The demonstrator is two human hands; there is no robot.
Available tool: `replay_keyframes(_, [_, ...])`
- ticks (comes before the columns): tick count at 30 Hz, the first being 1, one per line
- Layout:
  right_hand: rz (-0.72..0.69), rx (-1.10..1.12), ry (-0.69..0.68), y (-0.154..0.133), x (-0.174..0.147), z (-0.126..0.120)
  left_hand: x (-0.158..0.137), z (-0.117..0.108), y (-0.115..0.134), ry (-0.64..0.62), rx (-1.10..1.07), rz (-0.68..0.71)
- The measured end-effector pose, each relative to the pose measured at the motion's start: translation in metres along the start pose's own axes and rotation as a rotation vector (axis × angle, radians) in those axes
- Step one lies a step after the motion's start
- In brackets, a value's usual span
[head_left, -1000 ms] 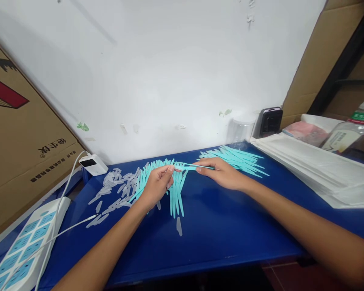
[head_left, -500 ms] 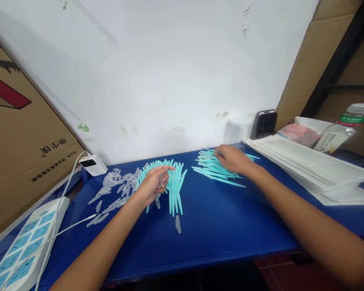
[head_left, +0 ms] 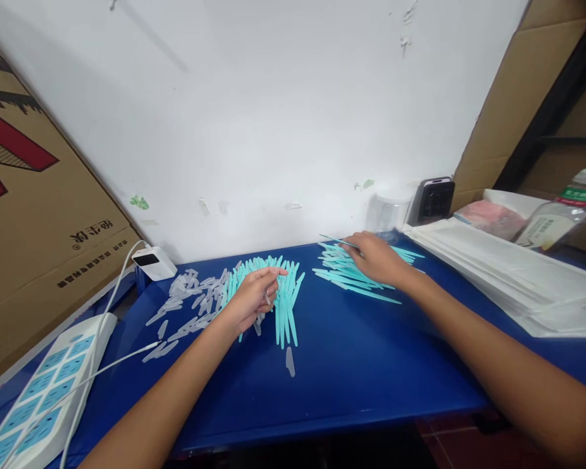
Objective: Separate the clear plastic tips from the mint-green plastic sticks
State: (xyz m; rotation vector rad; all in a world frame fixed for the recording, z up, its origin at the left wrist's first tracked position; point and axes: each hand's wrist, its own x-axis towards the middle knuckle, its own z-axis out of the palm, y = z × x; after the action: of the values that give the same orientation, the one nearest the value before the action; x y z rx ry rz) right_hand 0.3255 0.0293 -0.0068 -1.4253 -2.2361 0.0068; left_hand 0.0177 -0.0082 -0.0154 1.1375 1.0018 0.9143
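My left hand hovers by the left pile of slim teal eyebrow razors, its index finger stretched out. The other fingers curl round a small translucent blade cover. Left of it, many loose translucent covers are scattered, and a single cover lies in front of the pile. Over the right pile of teal razors, my right hand is closed on one razor, whose thin end points left. My right palm and fingertips are partly hidden.
Both piles lie on a blue table against a white wall. A power strip, a cable and a white device are at the left. White envelopes, a bottle, a clear container and a black device stand right.
The razor in my right hand now sticks out farther left, raised above the pile. My left hand stays by its pile with the cover. The view has shifted slightly.
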Motion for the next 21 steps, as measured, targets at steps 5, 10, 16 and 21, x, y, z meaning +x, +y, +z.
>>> replay_keyframes(5, [0.021, 0.468, -0.097, -0.027, -0.005, -0.001, 0.001, 0.0, 0.0, 0.002, -0.057, 0.012])
replay_keyframes(10, [0.025, 0.691, -0.222, -0.047, -0.011, -0.005, 0.005, -0.005, -0.006, 0.036, -0.132, 0.051])
replay_keyframes(16, [-0.058, 0.767, -0.349, -0.058, -0.015, -0.004, 0.008, -0.009, -0.008, 0.133, -0.203, 0.048])
replay_keyframes(21, [-0.135, 0.801, -0.392, -0.064, -0.018, 0.002, 0.008, -0.008, -0.007, 0.188, -0.228, 0.044])
